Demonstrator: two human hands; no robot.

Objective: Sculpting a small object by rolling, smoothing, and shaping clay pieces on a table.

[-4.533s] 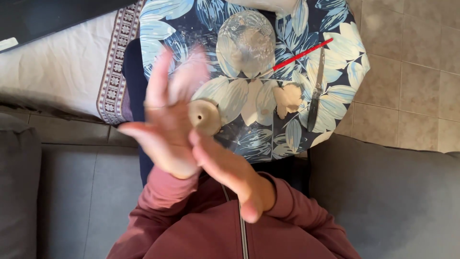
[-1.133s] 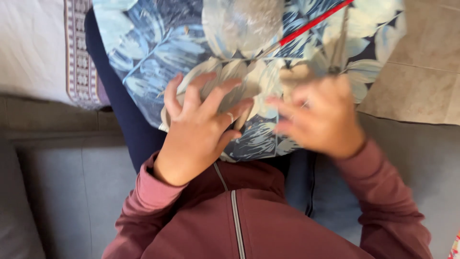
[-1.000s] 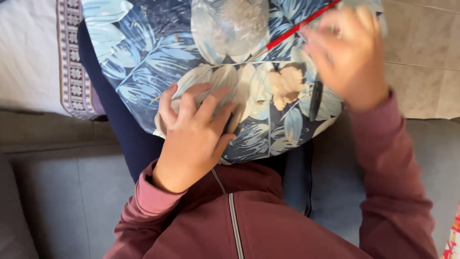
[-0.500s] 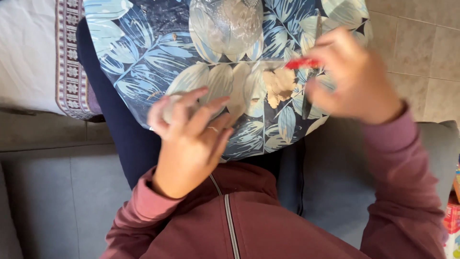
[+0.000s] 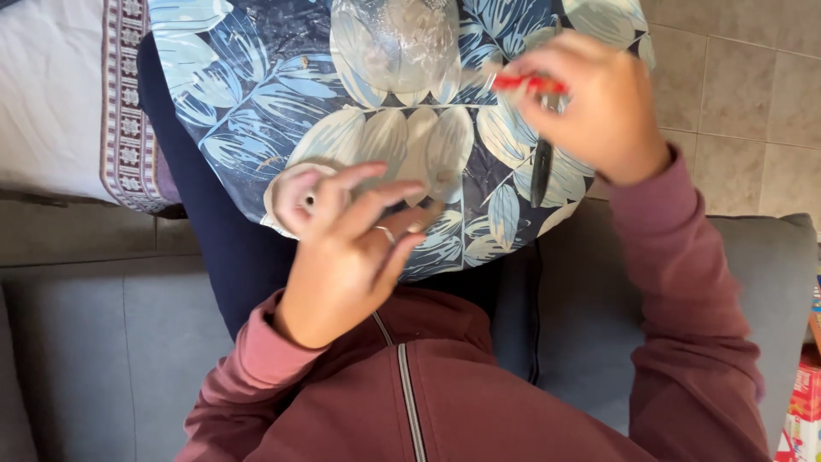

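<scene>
A grey sofa [image 5: 103,342] fills the lower part of the view, with tiled floor [image 5: 735,94] at the upper right and a white cloth with a patterned border [image 5: 60,111] at the upper left. Across the person's lap lies a round tray printed with blue and pale leaves [image 5: 256,111]. At its far edge stands a clear glass bowl [image 5: 393,38]; what it holds cannot be told through the glare.

The right hand [image 5: 599,107] is raised over the tray's right side, its grip pinched narrow on a thin red stick [image 5: 526,83]. The stick's long axis runs nearly level, one end pointing left toward the bowl; the other is hidden in the fingers. Just below that hand a dark slim tool [image 5: 541,171] lies on the tray, lengthwise toward the person.

The left hand [image 5: 342,248] hovers over the tray's near edge, fingers curled around a small pale round piece with a centre hole [image 5: 295,192], held between thumb and fingertips. A ring [image 5: 386,232] shows on one finger.
</scene>
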